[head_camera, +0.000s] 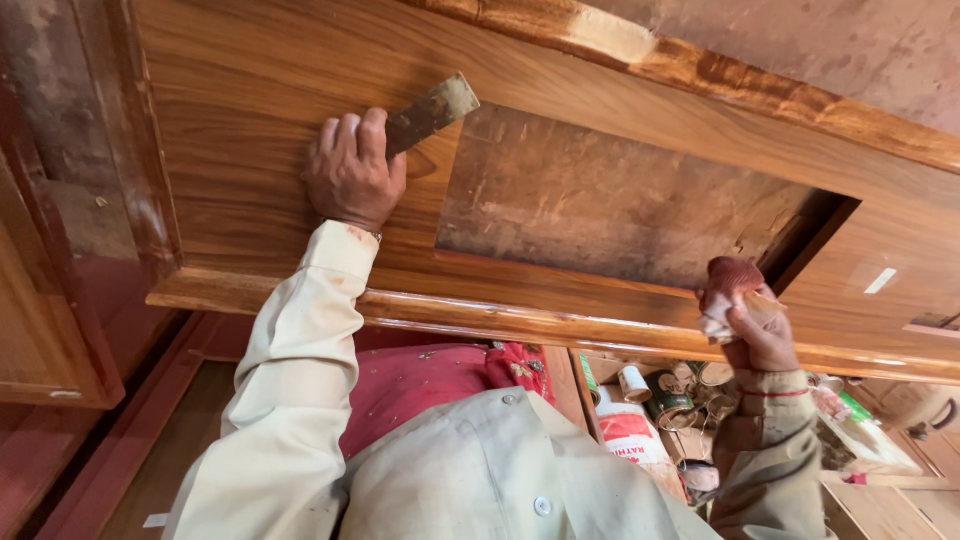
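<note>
My left hand is pressed against a large varnished wooden panel and is closed around a worn wooden-handled tool. The tool's end sticks out up and to the right, and its working end is hidden behind my fingers. My right hand grips a wadded reddish cloth at the lower edge of a dark rectangular recess in the panel. Both arms wear pale long sleeves.
A glossy moulded rail runs along the panel's near edge. Beyond it lie several tins, a white and red bag and a red cloth. More wooden frame pieces stand at the left.
</note>
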